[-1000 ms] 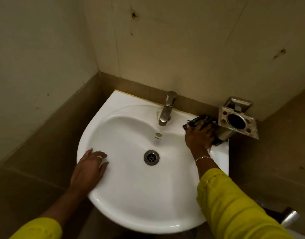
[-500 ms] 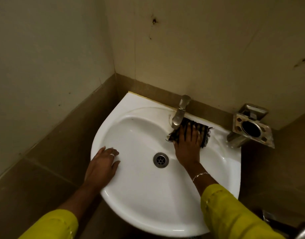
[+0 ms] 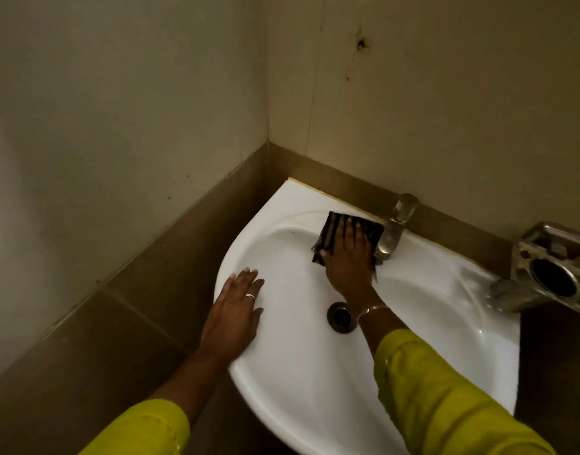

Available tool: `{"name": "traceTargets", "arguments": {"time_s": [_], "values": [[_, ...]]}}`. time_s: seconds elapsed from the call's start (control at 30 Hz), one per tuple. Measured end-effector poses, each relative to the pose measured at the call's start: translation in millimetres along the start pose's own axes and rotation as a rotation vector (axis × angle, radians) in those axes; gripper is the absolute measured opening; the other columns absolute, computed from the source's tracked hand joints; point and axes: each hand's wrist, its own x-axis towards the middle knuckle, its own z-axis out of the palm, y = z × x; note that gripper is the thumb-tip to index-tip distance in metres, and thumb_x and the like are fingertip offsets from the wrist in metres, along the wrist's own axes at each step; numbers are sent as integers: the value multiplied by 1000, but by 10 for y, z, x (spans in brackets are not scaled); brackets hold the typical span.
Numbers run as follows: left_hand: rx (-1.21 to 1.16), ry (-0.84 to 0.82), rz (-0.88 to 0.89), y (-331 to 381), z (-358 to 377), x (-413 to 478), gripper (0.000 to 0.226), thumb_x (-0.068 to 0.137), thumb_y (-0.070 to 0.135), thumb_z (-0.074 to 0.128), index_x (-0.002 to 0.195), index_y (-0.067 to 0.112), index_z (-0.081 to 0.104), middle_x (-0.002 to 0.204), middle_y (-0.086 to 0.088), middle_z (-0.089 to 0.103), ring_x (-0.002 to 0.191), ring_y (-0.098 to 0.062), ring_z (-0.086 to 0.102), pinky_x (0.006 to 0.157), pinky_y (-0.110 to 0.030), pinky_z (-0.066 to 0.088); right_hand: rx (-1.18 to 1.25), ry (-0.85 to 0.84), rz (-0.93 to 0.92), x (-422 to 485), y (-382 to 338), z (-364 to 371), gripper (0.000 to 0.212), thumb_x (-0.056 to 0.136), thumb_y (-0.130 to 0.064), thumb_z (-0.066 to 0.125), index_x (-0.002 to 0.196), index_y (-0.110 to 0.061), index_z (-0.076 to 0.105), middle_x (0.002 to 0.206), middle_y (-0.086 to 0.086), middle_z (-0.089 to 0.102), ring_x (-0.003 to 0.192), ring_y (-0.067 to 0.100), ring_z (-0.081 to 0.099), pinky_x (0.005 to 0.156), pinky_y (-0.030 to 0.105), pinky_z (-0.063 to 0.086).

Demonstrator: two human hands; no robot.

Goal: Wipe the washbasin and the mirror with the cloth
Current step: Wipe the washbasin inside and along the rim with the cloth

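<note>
Right hand point(image 3: 347, 257) flat on dark striped cloth point(image 3: 334, 229), glossy white washbasin point(image 3: 298, 372).

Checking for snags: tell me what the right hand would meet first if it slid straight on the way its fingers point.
Probably the brown tiled ledge behind the white ceramic washbasin; the right hand, flat on the dark striped cloth, passes left of the steel tap.

Bathroom corner: white washbasin point(image 3: 315, 389), tap point(image 3: 393, 231), tiled walls point(image 3: 118, 126).

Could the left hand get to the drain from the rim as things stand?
Probably yes. The left hand lies flat on the washbasin rim, and bare white bowl separates it from the drain. The right hand presses the cloth farther back; its wrist only skirts the drain.
</note>
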Motion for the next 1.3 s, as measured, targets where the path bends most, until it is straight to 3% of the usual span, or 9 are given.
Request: {"name": "traceTargets", "arguments": {"time_s": [0.33,0.47,0.63,0.77,0.87,0.97,1.1,1.23,1.3], "values": [[2,31,-10,8,-1,6,52,78,26,36,121,4,54,126,-15,58,119,-29,53,110,-25,6,138,-17,-202,328,-282,15,71,86,-45,12,147,-9,14,156,12,9,145,26,2,115,40,-5],[-11,44,-5,5,7,2,51,79,26,37,122,4,54,125,-14,59,119,-28,53,110,-24,7,325,242,155,265,-525,35,54,92,-29,30,138,-2,37,149,24,27,140,41,17,114,51,9],[-67,84,-25,-15,48,-5,56,81,26,37,134,7,36,136,-13,49,130,-24,39,111,-25,5,305,94,359,410,-773,74,60,97,-36,36,147,-10,16,153,27,1,141,42,-5,112,54,-8],[-134,132,-76,6,50,6,71,82,22,44,142,17,7,150,-11,27,140,-23,18,117,-33,1,301,90,373,377,-874,161,64,96,-38,36,148,-11,9,153,26,-1,141,42,-4,111,55,-9],[-124,140,-59,16,45,8,82,80,19,47,144,22,-3,151,-12,22,140,-24,17,113,-26,-1,258,113,313,261,-1001,225,64,90,-40,46,143,-9,27,149,27,24,138,44,21,109,58,7],[-121,141,-62,-5,68,4,83,79,18,43,144,21,-9,151,-11,20,139,-22,16,113,-26,0,349,41,266,182,-1189,257,61,86,-44,31,137,-10,36,140,24,42,128,43,40,101,60,31],[-140,147,-79,-16,58,4,68,81,24,32,143,12,7,151,-12,19,139,-17,11,114,-28,1,606,-7,113,171,-1289,283,70,92,-53,6,148,-12,13,155,19,2,142,39,-2,113,56,8],[-146,173,-114,-4,55,9,64,85,29,31,142,13,7,150,-11,17,138,-15,6,113,-24,-5,931,202,365,233,-1320,180,60,98,-30,34,147,-10,5,155,17,-9,142,36,-11,116,45,2],[-162,201,-129,11,11,6,63,85,28,30,142,15,7,150,-9,12,139,-14,-2,113,-24,-7,925,159,476,282,-1385,88,63,98,-31,35,147,-11,1,154,19,-12,142,37,-13,115,46,0]]}}
